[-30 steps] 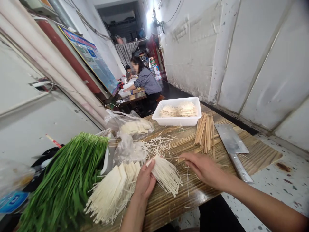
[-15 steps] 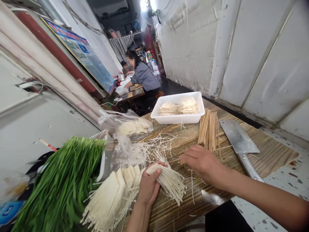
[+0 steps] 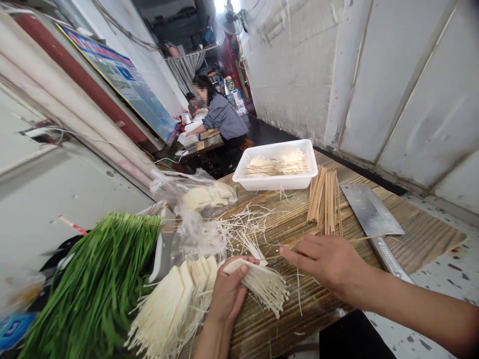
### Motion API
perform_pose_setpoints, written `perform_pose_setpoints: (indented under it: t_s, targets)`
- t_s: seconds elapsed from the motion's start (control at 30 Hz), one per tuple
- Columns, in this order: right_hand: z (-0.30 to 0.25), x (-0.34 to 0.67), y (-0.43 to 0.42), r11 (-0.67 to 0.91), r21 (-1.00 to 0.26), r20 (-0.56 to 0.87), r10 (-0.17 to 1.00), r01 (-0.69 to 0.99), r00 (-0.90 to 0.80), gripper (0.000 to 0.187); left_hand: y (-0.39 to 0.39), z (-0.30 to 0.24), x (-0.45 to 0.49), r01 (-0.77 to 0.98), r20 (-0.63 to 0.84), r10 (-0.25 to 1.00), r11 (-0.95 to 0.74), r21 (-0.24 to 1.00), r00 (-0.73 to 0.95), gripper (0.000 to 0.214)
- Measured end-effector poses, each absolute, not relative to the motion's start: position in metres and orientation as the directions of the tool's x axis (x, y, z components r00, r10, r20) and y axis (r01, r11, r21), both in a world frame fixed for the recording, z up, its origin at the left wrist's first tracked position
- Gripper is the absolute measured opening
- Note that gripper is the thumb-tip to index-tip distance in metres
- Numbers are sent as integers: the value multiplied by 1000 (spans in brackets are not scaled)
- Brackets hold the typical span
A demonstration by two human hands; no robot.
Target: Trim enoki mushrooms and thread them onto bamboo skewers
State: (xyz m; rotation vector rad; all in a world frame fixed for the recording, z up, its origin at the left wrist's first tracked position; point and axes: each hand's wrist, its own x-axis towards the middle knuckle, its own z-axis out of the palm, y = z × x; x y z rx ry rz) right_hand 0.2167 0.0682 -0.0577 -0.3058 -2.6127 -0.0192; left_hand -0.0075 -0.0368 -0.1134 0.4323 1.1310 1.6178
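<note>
Our right hand (image 3: 325, 259) has drawn back from the skewer pile (image 3: 325, 202), pinching one bamboo skewer (image 3: 368, 238). Our left hand (image 3: 228, 294) curls closed around the enoki bundle (image 3: 264, 284) at the counter's (image 3: 422, 234) near edge.

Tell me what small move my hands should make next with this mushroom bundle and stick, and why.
Probably push the skewer tip-first through the enoki bundle near its cut end. The left hand pinches that flat bundle, and the right hand holds the skewer aimed at it, tip seemingly not yet in. The white tray holds similar bundles.
</note>
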Motion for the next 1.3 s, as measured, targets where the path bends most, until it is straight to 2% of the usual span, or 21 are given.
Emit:
perform_pose_setpoints:
  t_s: [0.17, 0.57, 1.3]
  targets:
    - [-58, 219, 65, 976, -15, 516, 192, 215, -835, 31, -39, -108, -3, -528, -236, 895, 1, 849, -378, 25]
    - [-58, 223, 63, 976, -19, 452, 202, 217, -869, 34, -39, -102, 1, -518, -241, 889, 5, 855, -390, 26]
    - [-49, 225, 60, 973, 13, 446, 200, 230, -873, 31, -37, -91, 6, -446, -257, 881, 59, 893, -397, 26]
